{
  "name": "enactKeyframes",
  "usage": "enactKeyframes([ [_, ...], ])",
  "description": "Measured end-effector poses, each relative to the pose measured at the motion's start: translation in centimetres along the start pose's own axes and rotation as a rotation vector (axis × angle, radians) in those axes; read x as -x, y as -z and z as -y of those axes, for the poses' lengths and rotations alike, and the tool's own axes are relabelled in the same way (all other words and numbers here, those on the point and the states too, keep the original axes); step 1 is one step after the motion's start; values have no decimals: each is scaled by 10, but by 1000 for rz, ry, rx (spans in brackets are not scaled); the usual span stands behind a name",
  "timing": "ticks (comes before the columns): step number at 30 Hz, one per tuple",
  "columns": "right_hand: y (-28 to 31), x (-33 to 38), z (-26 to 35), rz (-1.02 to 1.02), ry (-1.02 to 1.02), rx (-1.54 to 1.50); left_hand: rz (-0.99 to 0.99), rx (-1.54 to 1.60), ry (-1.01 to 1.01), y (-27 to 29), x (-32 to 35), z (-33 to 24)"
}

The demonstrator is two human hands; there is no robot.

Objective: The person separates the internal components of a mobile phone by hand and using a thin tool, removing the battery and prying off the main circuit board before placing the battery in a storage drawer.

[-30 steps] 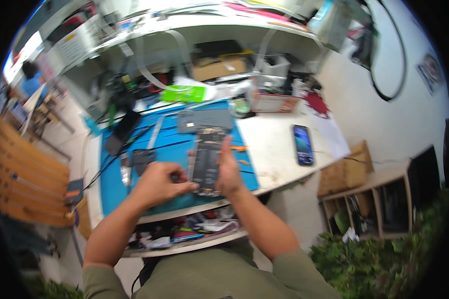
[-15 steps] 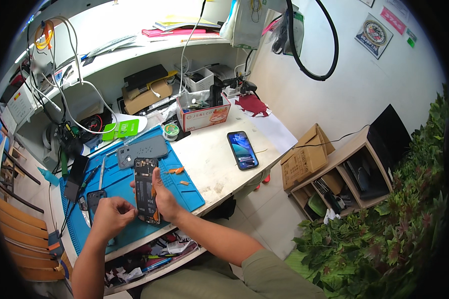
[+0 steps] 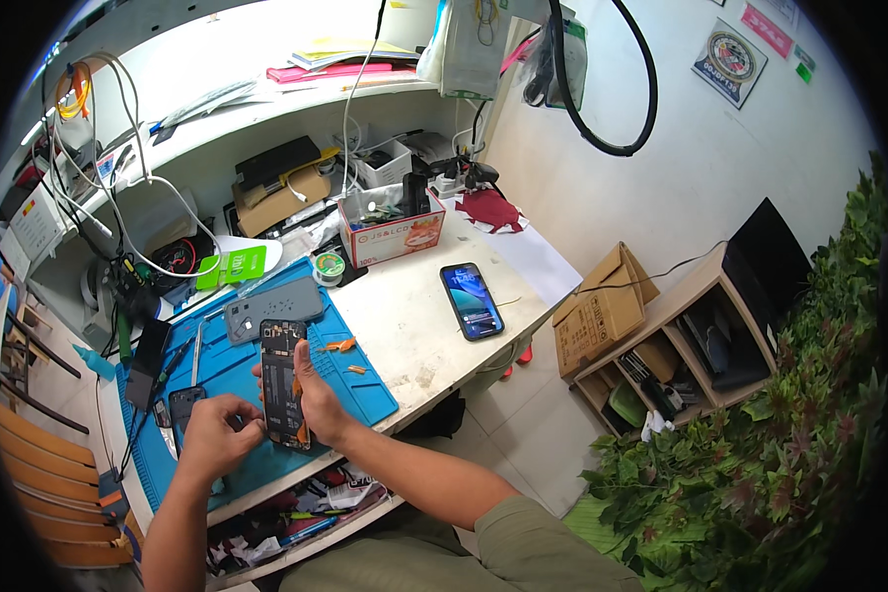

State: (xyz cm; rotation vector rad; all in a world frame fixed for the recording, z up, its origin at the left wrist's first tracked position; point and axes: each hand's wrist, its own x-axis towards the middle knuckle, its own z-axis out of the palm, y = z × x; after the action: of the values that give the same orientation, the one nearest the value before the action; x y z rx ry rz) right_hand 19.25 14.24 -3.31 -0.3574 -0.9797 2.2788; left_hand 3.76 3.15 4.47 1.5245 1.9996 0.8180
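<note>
An opened smartphone, its dark battery, circuit board and orange flex strips exposed, is held upright over the blue repair mat. My right hand grips it from the right, thumb along the edge and fingers behind. Close to the phone's lower left edge is my left hand, fingers curled in a pinch; whatever they hold is too small or hidden. Beyond the phone lies a grey back cover. Small orange pieces rest on the mat to the right. Partly behind my left hand is a dark phone-shaped part.
A lit phone lies on the white bench to the right. Farther back stand a red-and-white box of small items and a solder spool. Cables hang at left. Below the bench edge, an open drawer holds clutter.
The view has shifted slightly, so most things sit a little farther left. Both hands keep nearly the same pose, my right hand still gripping the opened smartphone.
</note>
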Motion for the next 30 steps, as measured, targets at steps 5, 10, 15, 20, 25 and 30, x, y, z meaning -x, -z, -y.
enactKeyframes([
  [5, -1, -1, -2, -10, 15, 22, 13, -19, -44, 3, 4, -5],
  [10, -4, 1, 1, -29, 37, 71, 20, -40, -33, 2, 1, 3],
  [15, -1, 0, -3, -5, 41, 74, 12, -60, 6, -2, 0, 3],
  [20, -2, 0, -6, -29, 72, 81, 4, -61, 40, -6, -1, -1],
  [25, -4, 0, -7, -64, 80, 87, 16, -73, 62, -9, -3, -2],
  [30, 2, -3, -13, -43, 83, 116, 16, -93, 60, -13, -5, -3],
])
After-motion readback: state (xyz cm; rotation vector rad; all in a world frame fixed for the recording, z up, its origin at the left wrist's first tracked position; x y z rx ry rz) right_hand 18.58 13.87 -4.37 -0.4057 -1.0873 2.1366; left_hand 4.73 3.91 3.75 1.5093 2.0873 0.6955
